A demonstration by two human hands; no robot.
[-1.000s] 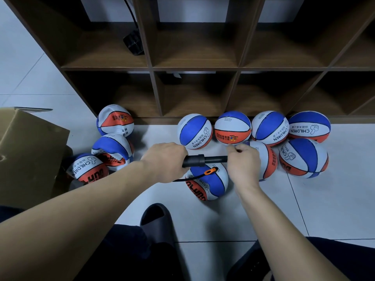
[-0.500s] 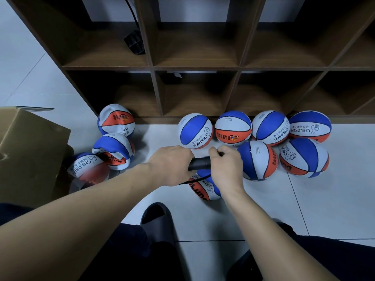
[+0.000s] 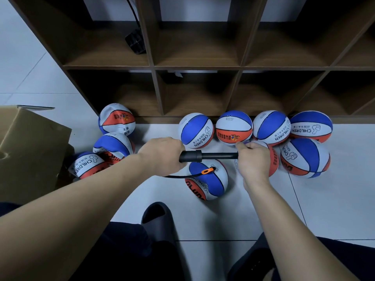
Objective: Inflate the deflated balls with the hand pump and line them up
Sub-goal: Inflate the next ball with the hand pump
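Note:
A black hand pump (image 3: 209,155) lies level between my hands, its rod drawn out. My left hand (image 3: 162,154) grips the barrel end; my right hand (image 3: 250,161) grips the handle end. A thin black hose with an orange nozzle (image 3: 209,170) runs from the pump to a blue, white and orange ball (image 3: 209,182) on the floor below. Several round balls (image 3: 195,130) sit in a row along the shelf foot. Three soft, dented balls (image 3: 113,148) lie at the left.
A dark wooden cubby shelf (image 3: 194,67) rises behind the balls, with a black object (image 3: 136,42) in one compartment. A brown cardboard box (image 3: 30,147) stands at the left. My dark slipper (image 3: 158,218) rests on the white tiled floor near the pumped ball.
My right hand has pulled the handle out to the right again after pushing it in half a second ago. My left hand stays on the barrel.

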